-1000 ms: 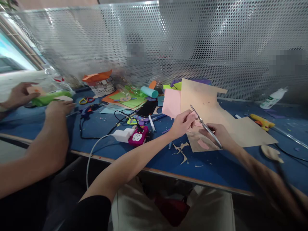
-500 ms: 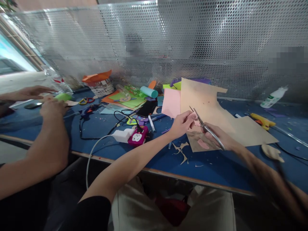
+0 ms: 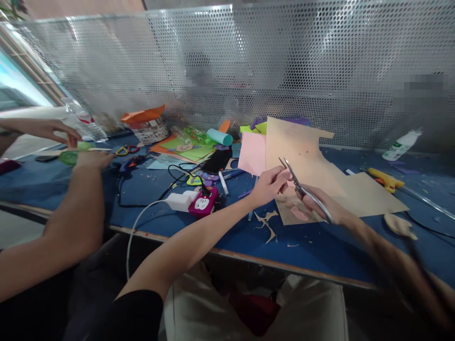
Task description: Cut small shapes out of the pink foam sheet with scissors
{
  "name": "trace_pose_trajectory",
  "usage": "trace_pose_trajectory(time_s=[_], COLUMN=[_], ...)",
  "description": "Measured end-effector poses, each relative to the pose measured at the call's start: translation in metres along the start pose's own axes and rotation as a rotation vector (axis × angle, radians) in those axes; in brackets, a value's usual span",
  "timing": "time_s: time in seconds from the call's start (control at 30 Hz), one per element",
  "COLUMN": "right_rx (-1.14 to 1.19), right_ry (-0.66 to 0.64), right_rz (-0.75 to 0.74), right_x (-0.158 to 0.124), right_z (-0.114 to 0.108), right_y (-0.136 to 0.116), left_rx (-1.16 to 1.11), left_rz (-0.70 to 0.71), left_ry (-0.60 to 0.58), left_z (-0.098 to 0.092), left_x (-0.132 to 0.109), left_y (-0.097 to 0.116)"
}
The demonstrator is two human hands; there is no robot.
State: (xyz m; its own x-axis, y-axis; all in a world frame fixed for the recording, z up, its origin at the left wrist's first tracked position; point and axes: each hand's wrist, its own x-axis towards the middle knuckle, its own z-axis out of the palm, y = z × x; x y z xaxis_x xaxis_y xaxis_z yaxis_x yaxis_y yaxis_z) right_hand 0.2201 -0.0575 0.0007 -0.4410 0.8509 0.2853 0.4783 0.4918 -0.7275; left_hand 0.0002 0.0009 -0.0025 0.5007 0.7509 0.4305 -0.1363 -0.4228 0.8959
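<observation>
My right hand (image 3: 316, 203) is closed round the handles of metal scissors (image 3: 295, 180), whose blades point up and away and stand slightly apart. Close to the blades, my left hand (image 3: 272, 184) pinches a small pink piece of paper (image 3: 287, 176), mostly hidden by the fingers. Under and behind both hands lie a large beige sheet (image 3: 302, 147) and a pink sheet (image 3: 253, 154). A small pink scrap (image 3: 299, 213) rests on the beige paper just below the hands. Curly beige offcuts (image 3: 268, 225) are on the blue table (image 3: 320, 246).
At left, a co-worker's hands (image 3: 90, 158) hold a green object. A magenta power cube (image 3: 203, 201) with white plugs and cables sits left of my forearm. Right are a yellow glue gun (image 3: 386, 179) and a white glue bottle (image 3: 401, 146). A perforated metal panel (image 3: 227, 61) borders the back.
My hands stay nearly in place, with the scissor blades a little wider apart at the pink piece. The co-worker's hands and green object have shifted at left.
</observation>
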Motion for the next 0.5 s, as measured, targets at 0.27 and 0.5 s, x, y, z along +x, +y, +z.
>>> trace_pose_trajectory(time_s=[0.27,0.5], right_rx=[-0.189,0.344], right_ry=[0.173,0.289], right_rz=[0.091,0.304], right_x=[0.005,0.011], right_z=[0.009,0.022], right_y=[0.001,0.004], left_rx=[0.007,-0.011], left_rz=[0.003,0.007], left_ry=[0.01,-0.002], left_z=[-0.002,-0.002], left_x=[0.002,0.002], left_y=[-0.001,-0.003])
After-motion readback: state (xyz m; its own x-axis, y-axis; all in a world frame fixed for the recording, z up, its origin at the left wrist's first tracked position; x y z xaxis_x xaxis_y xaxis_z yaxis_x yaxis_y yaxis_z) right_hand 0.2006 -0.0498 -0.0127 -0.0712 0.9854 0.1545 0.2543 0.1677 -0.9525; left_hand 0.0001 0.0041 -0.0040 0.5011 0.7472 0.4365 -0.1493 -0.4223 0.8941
